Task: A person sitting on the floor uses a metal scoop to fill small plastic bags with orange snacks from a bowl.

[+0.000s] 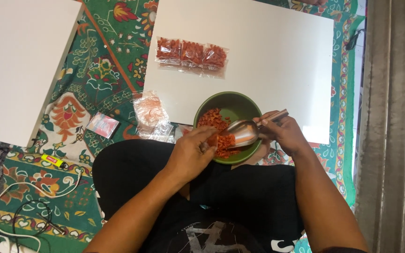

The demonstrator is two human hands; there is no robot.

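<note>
A green bowl (240, 100) of small orange-red snack pieces (210, 118) rests by my lap. My right hand (284, 133) grips a metal scoop (243, 131) tilted over the bowl. My left hand (192, 152) pinches a small clear plastic bag (222, 141) at the scoop's mouth, and orange pieces sit inside it. Three filled bags (191, 54) lie side by side on the white board (277, 56) beyond the bowl.
A pile of empty clear bags (152, 115) lies left of the bowl on the patterned green cloth (104, 75). Another white board (19, 65) is at far left. A small pink packet (102, 124), a yellow lighter (54, 161) and white cables (29, 206) lie nearby.
</note>
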